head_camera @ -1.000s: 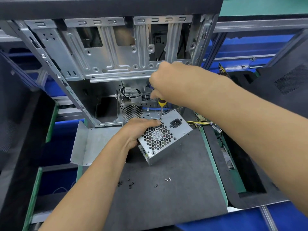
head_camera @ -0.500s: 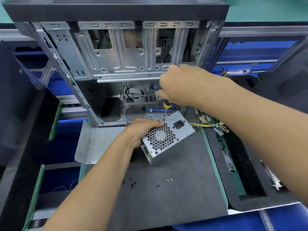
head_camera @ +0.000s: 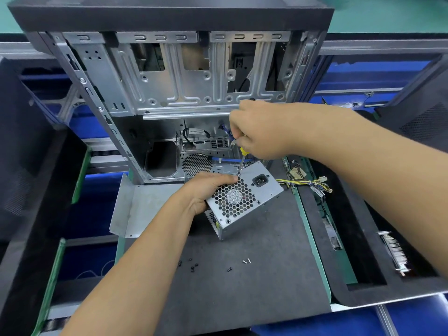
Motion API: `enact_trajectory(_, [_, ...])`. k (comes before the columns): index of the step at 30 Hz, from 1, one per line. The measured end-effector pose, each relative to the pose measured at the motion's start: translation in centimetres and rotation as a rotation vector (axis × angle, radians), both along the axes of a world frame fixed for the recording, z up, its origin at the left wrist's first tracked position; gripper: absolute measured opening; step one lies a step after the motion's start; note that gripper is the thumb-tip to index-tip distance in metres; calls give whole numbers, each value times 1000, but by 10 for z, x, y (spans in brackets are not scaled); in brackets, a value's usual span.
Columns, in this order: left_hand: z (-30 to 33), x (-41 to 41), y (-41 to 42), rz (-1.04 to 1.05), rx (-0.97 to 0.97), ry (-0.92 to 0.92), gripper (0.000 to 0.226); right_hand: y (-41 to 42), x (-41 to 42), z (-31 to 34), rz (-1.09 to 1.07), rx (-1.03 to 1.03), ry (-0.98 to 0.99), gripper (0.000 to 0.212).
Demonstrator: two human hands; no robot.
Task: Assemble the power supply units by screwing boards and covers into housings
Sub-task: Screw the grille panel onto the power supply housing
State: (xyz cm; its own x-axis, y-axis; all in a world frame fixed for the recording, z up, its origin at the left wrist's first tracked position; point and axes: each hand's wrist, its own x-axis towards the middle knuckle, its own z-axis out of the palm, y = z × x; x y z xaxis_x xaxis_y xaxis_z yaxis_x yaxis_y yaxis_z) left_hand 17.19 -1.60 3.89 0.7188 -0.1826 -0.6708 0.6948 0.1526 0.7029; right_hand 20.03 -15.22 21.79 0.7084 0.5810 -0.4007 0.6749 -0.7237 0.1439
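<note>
On grey surface (head_camera: 242,287): left hand (head_camera: 206,190) gripping PSU (head_camera: 244,200), right hand (head_camera: 261,132) clamping screwdriver (head_camera: 242,158) at PSU's top corner.

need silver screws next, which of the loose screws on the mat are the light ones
The two silver screws, lying side by side to the right of the rest. The others, a cluster of black screws and a lone black screw, are dark.

The power supply unit (head_camera: 244,202) sits tilted on the mat (head_camera: 242,287), in front of the open computer case (head_camera: 169,93). A bent metal plate (head_camera: 140,207) lies to its left, a wire bundle (head_camera: 303,183) to its right. Loose screws (head_camera: 194,265) lie on the mat nearer the person, in front of the unit
</note>
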Motion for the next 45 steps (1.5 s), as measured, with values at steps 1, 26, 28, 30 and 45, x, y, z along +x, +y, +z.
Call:
enact_trajectory(1, [0, 0, 0, 1, -6, 1, 12, 1, 1, -1, -2, -32, -16, 18])
enact_trajectory(26, [1, -1, -2, 52, -66, -24, 10, 8, 5, 2, -103, 227, 143, 27])
enact_trajectory(28, [0, -1, -2, 51, -56, -32, 11, 10, 3, -1, -88, 83, 6, 36])
enact_trajectory(30, [0, -1, -3, 51, -46, -26, 11, 15, 0, -7, -56, -29, -175, 31])
enact_trajectory(45, [1, 1, -1, 22, -66, 0, 9, 13, 4, 0, -83, 83, -69, 14])
